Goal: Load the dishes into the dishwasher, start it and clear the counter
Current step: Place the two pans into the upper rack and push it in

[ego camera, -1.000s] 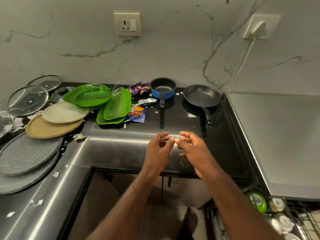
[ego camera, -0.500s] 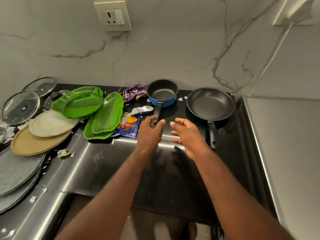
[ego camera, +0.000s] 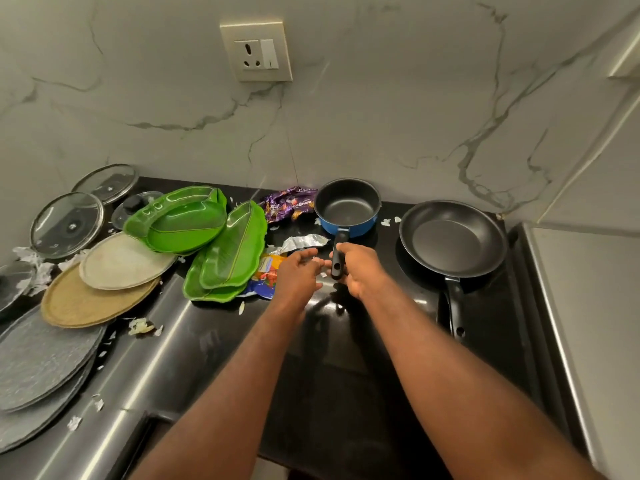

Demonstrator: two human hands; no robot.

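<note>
A small blue saucepan (ego camera: pixel 348 206) with a black inside stands on the dark counter (ego camera: pixel 346 341) near the wall, its black handle pointing toward me. My right hand (ego camera: pixel 360 268) grips that handle. My left hand (ego camera: pixel 298 275) hovers just left of it with fingers relaxed, over an orange snack wrapper (ego camera: pixel 268 271). A black frying pan (ego camera: pixel 453 237) lies to the right. Green leaf-shaped plates (ego camera: pixel 207 237) are piled to the left.
Round beige, tan and grey plates (ego camera: pixel 86 292) and glass lids (ego camera: pixel 67 223) crowd the left counter. A purple wrapper (ego camera: pixel 287 202), foil scrap (ego camera: pixel 304 241) and paper bits litter the surface. A steel top (ego camera: pixel 595 306) lies at right. A wall socket (ego camera: pixel 256 51) is above.
Both hands moved forward over the counter toward the saucepan. My right hand has closed round its handle; the view moved closer to the wall.
</note>
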